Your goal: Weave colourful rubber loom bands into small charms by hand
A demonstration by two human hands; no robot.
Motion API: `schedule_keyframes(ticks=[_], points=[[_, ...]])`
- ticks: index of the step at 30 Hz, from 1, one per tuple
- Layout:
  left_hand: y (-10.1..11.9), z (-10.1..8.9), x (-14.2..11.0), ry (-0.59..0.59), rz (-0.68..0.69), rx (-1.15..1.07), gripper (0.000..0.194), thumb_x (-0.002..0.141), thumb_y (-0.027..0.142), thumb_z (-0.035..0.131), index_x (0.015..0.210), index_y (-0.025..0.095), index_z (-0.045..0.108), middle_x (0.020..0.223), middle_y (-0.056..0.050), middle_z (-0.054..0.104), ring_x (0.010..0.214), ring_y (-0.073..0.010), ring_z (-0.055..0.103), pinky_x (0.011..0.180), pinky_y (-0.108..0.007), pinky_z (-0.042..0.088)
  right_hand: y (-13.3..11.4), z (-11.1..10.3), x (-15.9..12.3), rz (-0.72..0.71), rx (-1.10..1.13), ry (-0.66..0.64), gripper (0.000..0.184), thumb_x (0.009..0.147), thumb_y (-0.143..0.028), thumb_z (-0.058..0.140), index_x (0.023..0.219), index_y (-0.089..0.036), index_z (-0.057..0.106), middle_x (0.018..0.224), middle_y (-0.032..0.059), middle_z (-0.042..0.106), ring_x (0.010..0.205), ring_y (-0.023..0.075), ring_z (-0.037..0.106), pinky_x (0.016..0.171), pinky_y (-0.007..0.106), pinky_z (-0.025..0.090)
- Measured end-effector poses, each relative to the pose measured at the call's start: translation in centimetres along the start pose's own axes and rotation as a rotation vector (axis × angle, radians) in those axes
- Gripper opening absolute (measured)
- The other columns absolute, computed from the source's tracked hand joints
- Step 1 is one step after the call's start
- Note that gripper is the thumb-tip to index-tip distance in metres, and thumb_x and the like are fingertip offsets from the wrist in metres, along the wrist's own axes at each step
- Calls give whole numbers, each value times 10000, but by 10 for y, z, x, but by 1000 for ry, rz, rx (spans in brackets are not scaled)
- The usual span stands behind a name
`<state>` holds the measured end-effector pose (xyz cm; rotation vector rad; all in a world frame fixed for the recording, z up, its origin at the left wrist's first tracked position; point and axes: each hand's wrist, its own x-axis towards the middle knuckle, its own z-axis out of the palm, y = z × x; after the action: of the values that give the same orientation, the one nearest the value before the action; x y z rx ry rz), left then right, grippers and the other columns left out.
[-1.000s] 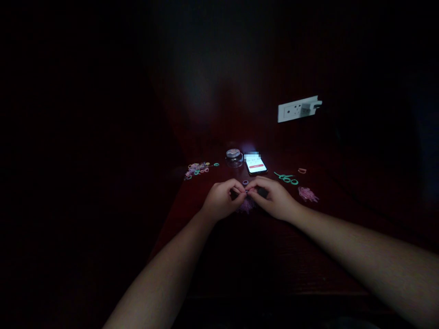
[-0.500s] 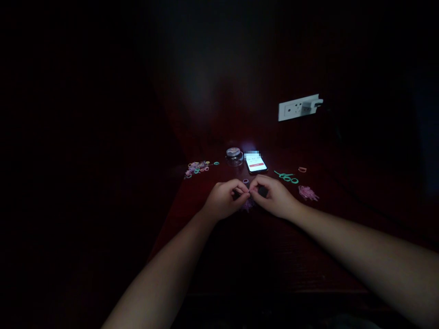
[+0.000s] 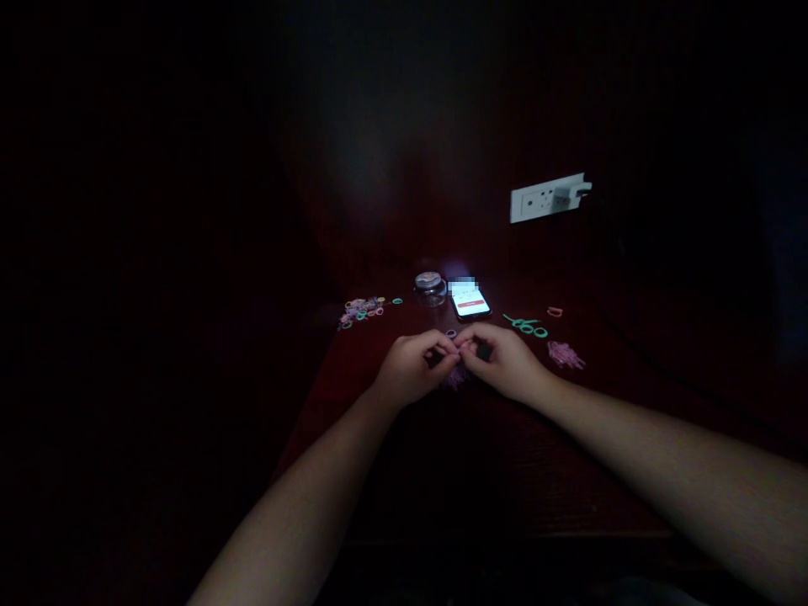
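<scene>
My left hand (image 3: pixel 417 366) and my right hand (image 3: pixel 502 358) meet at their fingertips over the dark red table. Both are closed in a pinch; whatever lies between the fingers is too small and dim to make out. Beneath the fingertips is a pile of purple bands (image 3: pixel 453 379), partly covered by my hands. A single pale purple ring (image 3: pixel 450 334) lies just beyond the fingers. To the right of my right hand are several green bands (image 3: pixel 528 327) and a heap of pink bands (image 3: pixel 566 355).
A lit phone (image 3: pixel 470 301) lies behind my hands, beside a clear round jar with a lid (image 3: pixel 430 288). Mixed coloured bands (image 3: pixel 361 311) are heaped at the table's left edge. One pinkish-orange band (image 3: pixel 555 312) lies at the right. A wall socket (image 3: pixel 546 199) holds a white plug.
My right hand's fingertips have shifted slightly left, closer over the left fingertips. The rest of the scene stays nearly the same, with a tiny shift of the view.
</scene>
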<state>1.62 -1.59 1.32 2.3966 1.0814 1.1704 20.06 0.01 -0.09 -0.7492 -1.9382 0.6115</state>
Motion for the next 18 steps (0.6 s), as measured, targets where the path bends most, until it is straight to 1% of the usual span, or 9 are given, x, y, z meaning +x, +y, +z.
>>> schedule_keyframes(ticks=[4, 10, 18], points=[[-1, 0, 0, 36, 0, 25, 29, 831, 210, 643, 827, 190, 664, 807, -1, 716, 699, -106, 649, 643, -201, 479, 2, -1, 1, -41, -43, 15, 95, 810, -158, 573, 810, -162, 668, 735, 31, 623, 675, 148, 562, 636, 273, 444], [0, 0, 1, 77, -16, 62, 21, 812, 202, 659, 823, 189, 671, 807, -3, 719, 668, -100, 639, 622, -198, 475, 3, 0, 0, -29, -56, 39, 92, 822, -176, 582, 798, -164, 669, 714, 24, 630, 655, 146, 560, 622, 270, 444], [1, -1, 1, 73, -23, 83, 24, 789, 168, 652, 805, 185, 654, 758, 9, 695, 664, -101, 633, 620, -199, 467, 1, -1, 0, 9, -42, 29, 89, 812, -188, 590, 790, -154, 669, 691, 20, 636, 619, 135, 557, 592, 256, 440]])
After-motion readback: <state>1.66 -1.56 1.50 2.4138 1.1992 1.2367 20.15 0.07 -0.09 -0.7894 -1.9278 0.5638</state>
